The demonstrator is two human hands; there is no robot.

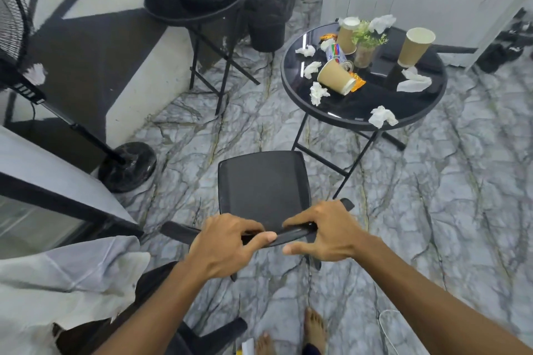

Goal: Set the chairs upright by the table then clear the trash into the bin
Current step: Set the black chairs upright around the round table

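A black chair point(262, 184) stands upright on the marbled floor in front of me, its seat facing the round black table point(415, 112). My left hand point(227, 242) and my right hand point(326, 230) both grip the chair's backrest top. On the table lie crumpled tissues point(382, 116), paper cups, one tipped over point(336, 77), a can point(337, 54), orange wrappers and a small potted plant point(366, 43). A black bin point(269, 11) lined with a bag stands behind the table at the wall.
A second black folding table point(184, 13) holding stacked black items stands at the left of the bin. A standing fan's base point(127, 166) sits at the left. A cloth-draped dark chair point(75, 277) is at my lower left. My bare feet show below.
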